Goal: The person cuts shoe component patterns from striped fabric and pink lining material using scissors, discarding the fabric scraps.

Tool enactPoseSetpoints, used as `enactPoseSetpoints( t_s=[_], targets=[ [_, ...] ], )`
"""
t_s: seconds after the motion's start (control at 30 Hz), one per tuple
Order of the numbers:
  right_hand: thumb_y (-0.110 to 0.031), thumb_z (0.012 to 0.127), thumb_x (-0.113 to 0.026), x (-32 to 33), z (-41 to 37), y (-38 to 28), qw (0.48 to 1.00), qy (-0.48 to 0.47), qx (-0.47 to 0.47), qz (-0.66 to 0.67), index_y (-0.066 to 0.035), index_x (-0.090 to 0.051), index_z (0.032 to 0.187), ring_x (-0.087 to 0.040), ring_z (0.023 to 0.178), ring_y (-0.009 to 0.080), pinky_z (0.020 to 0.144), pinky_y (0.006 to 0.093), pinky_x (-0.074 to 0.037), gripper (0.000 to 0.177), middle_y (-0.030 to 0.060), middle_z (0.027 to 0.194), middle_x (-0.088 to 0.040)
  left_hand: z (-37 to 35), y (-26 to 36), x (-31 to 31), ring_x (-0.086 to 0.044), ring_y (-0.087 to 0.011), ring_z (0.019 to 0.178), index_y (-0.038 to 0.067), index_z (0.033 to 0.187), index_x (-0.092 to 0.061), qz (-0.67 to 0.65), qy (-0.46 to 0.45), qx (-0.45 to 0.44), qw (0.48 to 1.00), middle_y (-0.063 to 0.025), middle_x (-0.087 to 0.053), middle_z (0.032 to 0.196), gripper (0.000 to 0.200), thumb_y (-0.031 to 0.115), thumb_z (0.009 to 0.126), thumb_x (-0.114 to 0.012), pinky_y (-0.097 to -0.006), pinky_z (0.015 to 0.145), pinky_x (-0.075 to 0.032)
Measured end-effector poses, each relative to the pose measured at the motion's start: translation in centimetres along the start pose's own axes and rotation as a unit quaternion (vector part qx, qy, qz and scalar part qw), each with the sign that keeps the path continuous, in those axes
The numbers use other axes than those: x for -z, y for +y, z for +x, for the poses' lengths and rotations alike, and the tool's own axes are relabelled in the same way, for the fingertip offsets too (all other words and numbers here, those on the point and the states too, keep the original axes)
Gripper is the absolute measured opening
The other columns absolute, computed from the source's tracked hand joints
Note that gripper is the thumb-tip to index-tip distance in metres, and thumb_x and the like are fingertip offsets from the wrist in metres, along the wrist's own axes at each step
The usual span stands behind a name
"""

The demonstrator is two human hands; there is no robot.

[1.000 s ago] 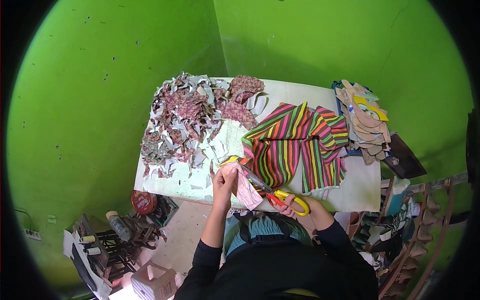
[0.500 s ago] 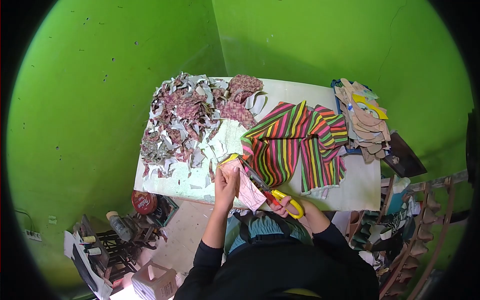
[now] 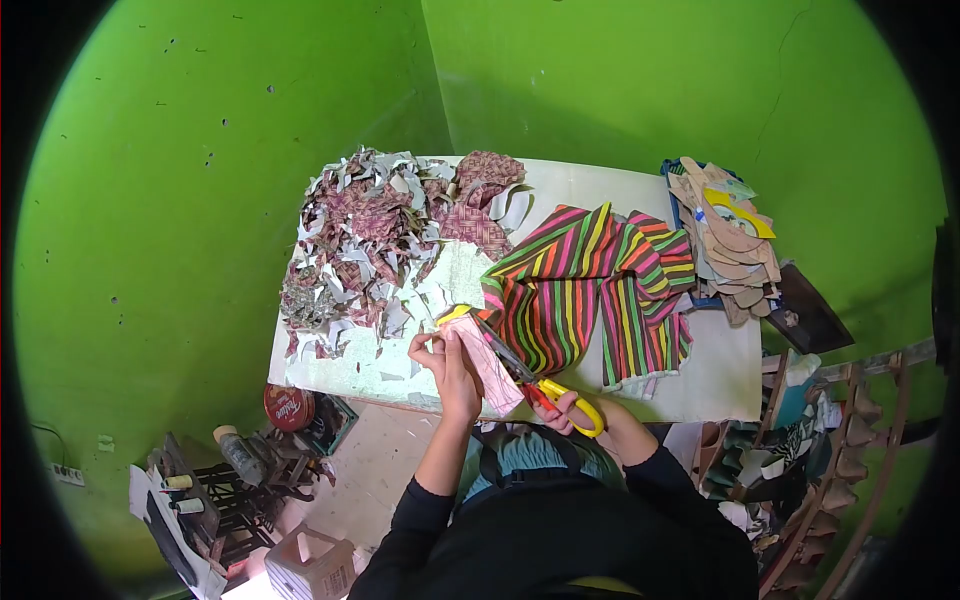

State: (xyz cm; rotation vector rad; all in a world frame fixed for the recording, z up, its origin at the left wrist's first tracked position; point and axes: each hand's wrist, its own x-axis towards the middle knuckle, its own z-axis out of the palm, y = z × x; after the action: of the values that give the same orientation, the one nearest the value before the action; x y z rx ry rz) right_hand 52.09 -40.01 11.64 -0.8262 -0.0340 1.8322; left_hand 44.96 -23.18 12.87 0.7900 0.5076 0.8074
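My left hand (image 3: 453,368) pinches a pink piece of material (image 3: 486,372) with dark lines drawn on it, thumb on top, other fingers partly spread to the left. A bit of yellow (image 3: 456,314) shows at the piece's upper end. My right hand (image 3: 560,412) grips scissors (image 3: 588,408) with yellow and red handles. Their dark blades lie along the right edge of the pink piece and point up and left. Just beyond the blades lies striped cloth (image 3: 560,290) in bright colours, spread on the white table (image 3: 715,375).
A heap of patterned and grey scraps (image 3: 365,235) covers the table's left side. Larger maroon pieces (image 3: 475,225) lie at its right. On the table's right edge stands a blue tray (image 3: 675,205) piled with brown cut-out shapes (image 3: 728,240). A red round tin (image 3: 288,407) sits below left.
My left hand has turned slightly and its fingers have spread to the left, thumb still on the pink piece. The lower end of that piece has shifted a little left. The scissors stay alongside.
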Motion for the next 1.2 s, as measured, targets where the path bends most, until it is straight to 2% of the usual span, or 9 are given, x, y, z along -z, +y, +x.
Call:
enactPoseSetpoints(
  t_s=[0.07,0.13,0.23,0.4,0.57,0.63,0.93,1.17,1.2],
  targets=[
    [-0.01,0.055,-0.055,1.4,0.7,0.7,0.997,-0.061,-0.019,0.035,-0.006,-0.038,0.065,-0.033,0.042,0.0055,0.039,0.0189,-0.025,0.02,-0.0017,0.053,-0.034,0.3,-1.1,1.2,-0.04,-0.0107,0.084,0.008,0.105,-0.025,0.027,-0.001,-0.045,0.999,-0.0038,-0.036,0.096,0.024,0.01,0.086,-0.04,-0.0248,0.076,-0.035],
    [-0.011,0.055,-0.055,1.0,0.5,0.6,0.998,-0.047,-0.017,0.039,-0.006,-0.038,0.064,-0.033,0.042,0.0055,0.039,0.0188,-0.025,0.02,-0.0017,0.052,-0.033,0.4,-1.1,1.5,-0.038,-0.0085,0.081,0.008,0.105,-0.026,0.11,-0.007,-0.047,0.993,-0.0025,-0.032,0.093,0.025,0.006,0.086,-0.041,-0.0221,0.074,-0.035],
    [-0.014,0.056,-0.056,0.9,0.5,0.4,0.998,-0.044,-0.013,0.035,-0.006,-0.037,0.063,-0.033,0.042,0.0054,0.038,0.0185,-0.025,0.021,-0.002,0.052,-0.033,-0.7,-0.2,-0.4,-0.038,-0.0079,0.083,0.006,0.104,-0.028,0.026,-0.012,-0.051,0.998,-0.0039,-0.035,0.095,0.026,0.004,0.084,-0.044,-0.0211,0.074,-0.035],
    [-0.02,0.056,-0.054,0.5,0.3,0.4,0.999,-0.032,0.008,0.003,-0.007,-0.036,0.062,-0.031,0.042,0.0047,0.038,0.0178,-0.025,0.023,-0.0027,0.051,-0.032,-1.1,0.2,-0.8,-0.042,-0.0084,0.082,0.004,0.105,-0.031,0.08,0.008,-0.065,0.995,-0.0058,-0.04,0.094,0.025,0.004,0.083,-0.045,-0.0199,0.073,-0.036],
    [-0.036,0.064,-0.05,-0.2,0.1,0.4,0.995,-0.022,0.052,-0.079,-0.009,-0.033,0.061,-0.027,0.042,0.0028,0.037,0.0163,-0.021,0.032,-0.0047,0.051,-0.029,-0.6,-0.3,0.3,-0.045,-0.0088,0.081,0.001,0.102,-0.037,0.105,-0.004,-0.072,0.992,-0.0059,-0.044,0.092,0.02,0.004,0.083,-0.046,-0.02,0.072,-0.038],
    [-0.04,0.065,-0.049,-1.0,-0.3,0.2,0.994,-0.009,0.063,-0.093,-0.01,-0.033,0.061,-0.026,0.042,0.0023,0.037,0.016,-0.021,0.035,-0.0051,0.052,-0.028,-0.3,0.0,0.1,-0.047,-0.0092,0.082,0.0,0.097,-0.041,-0.015,-0.015,0.034,0.999,-0.006,-0.048,0.091,0.016,0.006,0.083,-0.047,-0.0212,0.073,-0.04],
    [-0.046,0.066,-0.051,-1.1,-0.6,0.3,0.991,0.013,0.077,-0.107,-0.01,-0.033,0.063,-0.025,0.042,0.0011,0.037,0.0145,-0.02,0.04,-0.0057,0.055,-0.029,-0.2,1.3,-0.3,-0.053,-0.0114,0.079,0.003,0.087,-0.047,-0.063,-0.025,0.134,0.989,-0.006,-0.054,0.089,0.012,0.015,0.085,-0.047,-0.0246,0.071,-0.045],
    [-0.051,0.067,-0.054,-0.9,-0.8,0.5,0.992,0.004,0.085,-0.096,-0.009,-0.034,0.072,-0.025,0.044,0.0008,0.037,0.0145,-0.021,0.047,-0.0052,0.058,-0.031,0.1,1.4,0.0,-0.056,-0.0123,0.077,0.006,0.088,-0.048,-0.118,-0.006,0.227,0.967,-0.0043,-0.057,0.087,0.012,0.017,0.084,-0.047,-0.0267,0.068,-0.048],
    [-0.051,0.067,-0.054,-0.9,-0.7,0.6,0.992,0.004,0.085,-0.095,-0.009,-0.034,0.072,-0.025,0.044,0.0008,0.037,0.0145,-0.021,0.047,-0.0052,0.058,-0.031,0.2,1.1,0.3,-0.055,-0.014,0.081,0.006,0.097,-0.046,-0.117,-0.025,0.228,0.966,-0.0054,-0.056,0.092,0.018,0.019,0.084,-0.047,-0.0285,0.072,-0.047]
  ],
)
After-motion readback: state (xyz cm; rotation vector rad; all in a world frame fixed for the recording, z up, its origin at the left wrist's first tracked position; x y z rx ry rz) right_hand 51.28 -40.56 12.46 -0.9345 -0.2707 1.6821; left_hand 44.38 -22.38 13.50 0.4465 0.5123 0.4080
